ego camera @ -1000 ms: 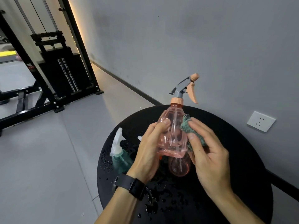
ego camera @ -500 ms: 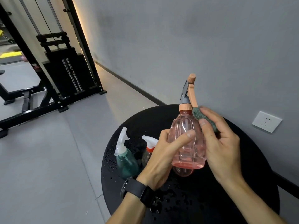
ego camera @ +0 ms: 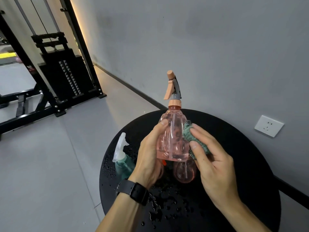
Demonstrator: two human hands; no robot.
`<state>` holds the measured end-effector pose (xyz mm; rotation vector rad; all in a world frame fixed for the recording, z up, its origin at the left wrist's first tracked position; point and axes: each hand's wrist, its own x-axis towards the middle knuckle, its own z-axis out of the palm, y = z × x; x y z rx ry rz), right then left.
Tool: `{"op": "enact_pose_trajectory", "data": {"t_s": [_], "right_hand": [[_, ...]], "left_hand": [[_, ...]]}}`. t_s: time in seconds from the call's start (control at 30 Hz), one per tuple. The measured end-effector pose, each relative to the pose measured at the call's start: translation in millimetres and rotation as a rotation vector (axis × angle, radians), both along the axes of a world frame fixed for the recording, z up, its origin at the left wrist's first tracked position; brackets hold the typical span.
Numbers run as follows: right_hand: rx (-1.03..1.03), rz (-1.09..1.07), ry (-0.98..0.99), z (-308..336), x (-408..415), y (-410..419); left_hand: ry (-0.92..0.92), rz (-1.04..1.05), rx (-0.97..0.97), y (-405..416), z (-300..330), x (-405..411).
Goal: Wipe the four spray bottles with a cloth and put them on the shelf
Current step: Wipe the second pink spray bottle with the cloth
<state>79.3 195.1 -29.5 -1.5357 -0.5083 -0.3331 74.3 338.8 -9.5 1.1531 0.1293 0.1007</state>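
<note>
Head view: left hand (ego camera: pixel 150 158) holds the pink spray bottle (ego camera: pixel 172 139) upright above the wet black desk (ego camera: pixel 234 164), fingers curled round its body. Right hand (ego camera: pixel 212 166) pinches a green cloth (ego camera: pixel 192 139) against the bottle's side.

The pink spray bottle (ego camera: pixel 172 138) has turned, its trigger now pointing left. The right hand (ego camera: pixel 212 164) has slid the green cloth (ego camera: pixel 192 139) down from the neck to the body's side.

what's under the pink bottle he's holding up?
A second pink bottle stands on the wet black table below the held pink spray bottle. Its top is hidden; the left hand covers what's beside it.
</note>
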Motion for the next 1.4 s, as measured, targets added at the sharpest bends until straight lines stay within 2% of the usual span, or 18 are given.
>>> {"op": "enact_pose_trajectory", "data": {"t_s": [0.2, 0.33, 0.9, 1.07, 1.27, 1.4], "right_hand": [[-0.019, -0.018, -0.059, -3, 0, -1], [-0.02, -0.017, -0.05, 0, 4, -1], [0.016, -0.001, 0.072, 20, 20, -2], [0.035, 0.065, 0.141, 11, 13, 5], [-0.029, 0.053, 0.069, 2, -1, 8], [-0.011, 0.042, 0.042, -1, -4, 7]], "left_hand": [[-0.004, 0.01, -0.013, 2, 1, 1], [0.01, -0.059, 0.004, -2, 5, -2], [0.108, -0.259, 0.124, 5, 2, -8], [0.076, -0.128, 0.005, 7, 4, -3], [0.001, -0.043, -0.228, 13, 12, 2], [-0.016, -0.052, -0.259, 11, 13, 4]]}}
